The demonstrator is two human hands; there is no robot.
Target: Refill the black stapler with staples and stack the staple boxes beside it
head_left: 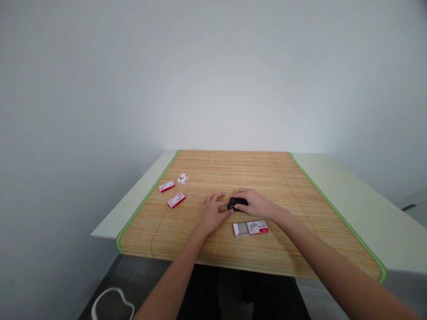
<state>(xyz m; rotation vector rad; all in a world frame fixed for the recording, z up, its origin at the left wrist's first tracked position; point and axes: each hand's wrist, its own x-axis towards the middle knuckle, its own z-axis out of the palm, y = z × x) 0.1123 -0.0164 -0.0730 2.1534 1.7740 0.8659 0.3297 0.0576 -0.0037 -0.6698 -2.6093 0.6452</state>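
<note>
A small black stapler (239, 202) lies on the bamboo mat near the middle. My right hand (255, 203) is closed around it from the right, with the thumb on the near side and the fingers over the far side. My left hand (212, 212) rests on the mat to the left of the stapler, fingers spread, its thumb and a fingertip at the stapler's left end. Just in front of the stapler lies a red and white staple box (258, 227), partly slid open, with grey staples (243, 228) showing at its left.
Two more red and white boxes, a farther one (167, 186) and a nearer one (176, 200), lie on the left of the mat. A small white box (183, 178) with dark and red print stands behind them. The bamboo mat (233, 169) has green edging and covers a white table (327, 178) against a wall.
</note>
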